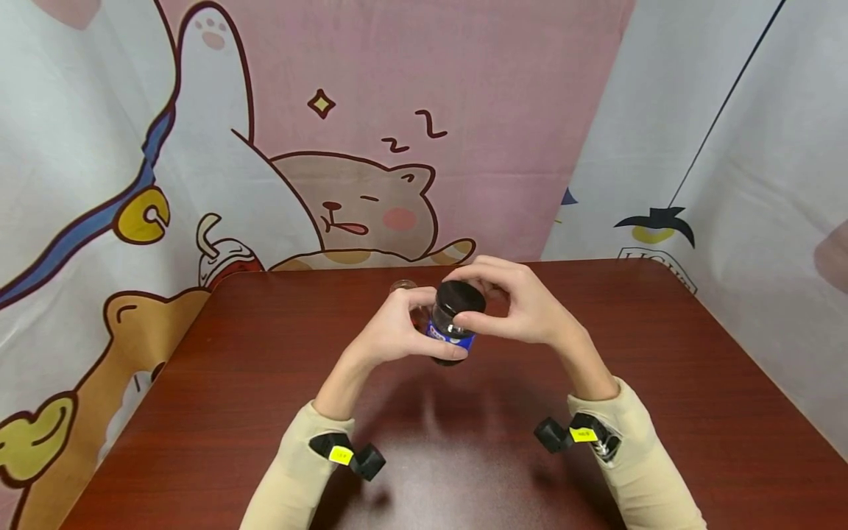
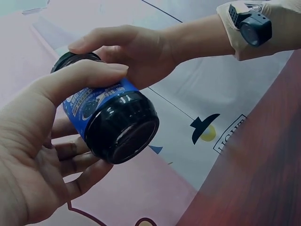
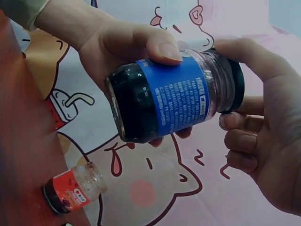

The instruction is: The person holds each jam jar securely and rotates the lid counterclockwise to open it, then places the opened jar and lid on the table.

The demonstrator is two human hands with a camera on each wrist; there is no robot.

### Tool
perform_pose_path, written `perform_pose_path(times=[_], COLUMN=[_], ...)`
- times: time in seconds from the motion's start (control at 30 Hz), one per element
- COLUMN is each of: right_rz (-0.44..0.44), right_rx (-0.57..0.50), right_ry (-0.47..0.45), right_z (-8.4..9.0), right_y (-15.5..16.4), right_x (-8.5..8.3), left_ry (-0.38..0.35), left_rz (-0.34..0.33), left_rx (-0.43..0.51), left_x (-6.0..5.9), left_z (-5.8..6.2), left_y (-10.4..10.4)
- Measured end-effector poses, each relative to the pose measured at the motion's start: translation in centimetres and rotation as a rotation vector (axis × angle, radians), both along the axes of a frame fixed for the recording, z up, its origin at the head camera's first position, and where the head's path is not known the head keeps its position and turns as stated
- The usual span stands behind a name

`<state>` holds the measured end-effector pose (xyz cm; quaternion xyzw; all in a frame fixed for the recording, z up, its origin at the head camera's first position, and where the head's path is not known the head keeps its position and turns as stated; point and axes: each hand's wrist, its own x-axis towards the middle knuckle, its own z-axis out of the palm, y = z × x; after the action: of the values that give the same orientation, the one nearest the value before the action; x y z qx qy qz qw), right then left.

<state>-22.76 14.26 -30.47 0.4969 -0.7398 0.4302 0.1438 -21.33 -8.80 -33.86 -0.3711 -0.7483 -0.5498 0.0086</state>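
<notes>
Blue-labelled jar (image 1: pixel 452 324), two hands

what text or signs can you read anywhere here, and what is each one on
"Z Z": pink backdrop, drawn above the sleeping cat.
"HO..": white curtain, cut-off letters under the black hat drawing.
Blue label on the jar held by left hand and right hand: white print, too small to read.
Red label on the small jar: blurred, unreadable.
Yellow tags on the wrist cameras: too small to read.
</notes>
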Motion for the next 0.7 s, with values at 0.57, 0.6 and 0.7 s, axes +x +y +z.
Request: perform_pose_path(times=[0.57, 0.6, 0.7], right_rz=[-0.05, -0.056, -0.076], right_rx=[-0.02, -0.019, -0.018], right_ry=[-0.002, 0.001, 0.005], right_z=[0.4, 0.3, 0.2], right_y=[1.2, 1.3, 1.4], right_x=[-0.2, -0.2, -0.3], left_ry=[0.024, 0.022, 0.02], left_rz=[0.088, 0.098, 0.12], left_rx=[-0.004, -0.005, -0.004], left_x=[0.1, 0.1, 0.2], left_z=[0.1, 0.1, 0.1], left_y=[-0.4, -0.5, -0.6])
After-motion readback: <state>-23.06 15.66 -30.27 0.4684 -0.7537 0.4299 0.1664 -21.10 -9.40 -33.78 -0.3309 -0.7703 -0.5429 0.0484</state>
